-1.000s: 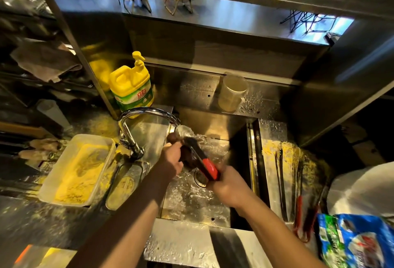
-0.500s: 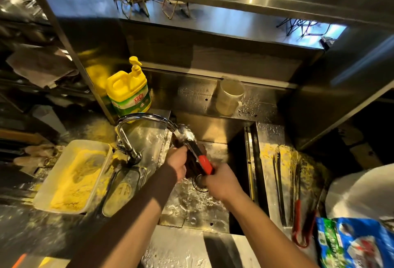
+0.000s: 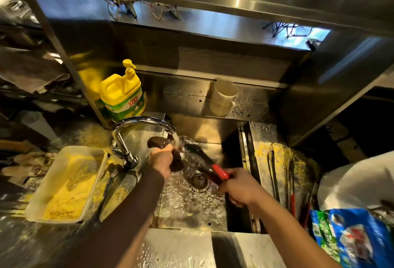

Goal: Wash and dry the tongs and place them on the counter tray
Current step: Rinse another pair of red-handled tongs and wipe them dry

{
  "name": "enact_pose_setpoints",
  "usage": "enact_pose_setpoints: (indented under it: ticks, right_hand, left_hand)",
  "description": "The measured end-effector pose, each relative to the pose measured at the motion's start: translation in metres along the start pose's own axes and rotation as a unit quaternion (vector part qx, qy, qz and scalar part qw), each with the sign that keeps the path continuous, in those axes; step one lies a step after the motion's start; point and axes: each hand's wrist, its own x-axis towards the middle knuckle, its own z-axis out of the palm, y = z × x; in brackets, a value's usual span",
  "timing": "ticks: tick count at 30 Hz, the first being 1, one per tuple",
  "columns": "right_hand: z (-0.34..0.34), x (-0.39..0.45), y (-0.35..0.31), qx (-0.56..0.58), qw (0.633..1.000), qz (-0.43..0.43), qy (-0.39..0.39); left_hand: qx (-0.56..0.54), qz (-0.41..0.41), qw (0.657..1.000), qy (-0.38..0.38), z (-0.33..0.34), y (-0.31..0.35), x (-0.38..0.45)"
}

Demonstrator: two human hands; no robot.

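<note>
My right hand grips the red handle of a pair of tongs over the steel sink. The tongs' dark tips point up-left into the water running from the curved chrome faucet. A dark cloth or sponge is held in my left hand, right under the spout and just left of the tongs' tips. On the counter tray to the right of the sink lie more tongs with red handles, among yellow crumbs.
A yellow detergent jug stands behind the faucet. A white cup sits on the back ledge. A white tub of yellow crumbs is at the left. A blue bag lies at the lower right. The drain is under the tongs.
My right hand has drawn the tongs down and to the right, away from the spout. My left hand with the dark cloth has risen up under the running water.
</note>
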Motion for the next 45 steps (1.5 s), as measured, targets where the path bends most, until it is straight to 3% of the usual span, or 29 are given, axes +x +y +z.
enact_pose_setpoints:
  ticks: [3, 5, 9, 12, 15, 18, 21, 28, 34, 39, 45]
  right_hand:
    - [-0.008, -0.002, -0.002, -0.067, 0.992, -0.028, 0.102]
    - [-0.007, -0.006, -0.004, -0.188, 0.965, -0.055, 0.173]
    - [0.001, -0.015, 0.0, -0.488, 0.819, -0.078, 0.293]
    - [0.006, -0.023, 0.004, -0.518, 0.786, -0.077, 0.33]
    - [0.004, -0.033, 0.01, -0.44, 0.827, -0.077, 0.341]
    - [-0.006, -0.041, 0.015, -0.237, 0.929, -0.049, 0.278]
    - [-0.022, -0.058, 0.023, -0.037, 0.968, -0.063, 0.239]
    - [-0.072, -0.128, 0.057, 0.117, 0.941, -0.076, 0.307]
    - [-0.124, -0.214, 0.123, 0.18, 0.898, -0.058, 0.397]
    - [-0.16, -0.286, 0.194, 0.332, 0.83, -0.024, 0.448]
    - [-0.189, -0.356, 0.271, 0.432, 0.752, -0.024, 0.497]
  left_hand:
    - [0.0, -0.03, 0.999, -0.024, -0.01, -0.006, -0.008]
    - [0.031, -0.041, 0.998, -0.044, -0.014, -0.014, -0.013]
    - [0.098, -0.065, 0.988, -0.097, -0.017, -0.022, -0.031]
    - [0.151, -0.072, 0.975, -0.146, -0.012, -0.02, -0.044]
    - [0.168, -0.053, 0.967, -0.185, -0.004, -0.015, -0.054]
    - [0.167, -0.02, 0.965, -0.202, 0.008, -0.011, -0.067]
    - [0.15, 0.005, 0.965, -0.216, 0.03, -0.012, -0.086]
    - [0.187, 0.025, 0.93, -0.317, 0.099, -0.033, -0.157]
    - [0.228, 0.039, 0.865, -0.445, 0.167, -0.082, -0.266]
    - [0.263, 0.058, 0.802, -0.533, 0.206, -0.147, -0.367]
    - [0.299, 0.022, 0.761, -0.576, 0.244, -0.233, -0.444]
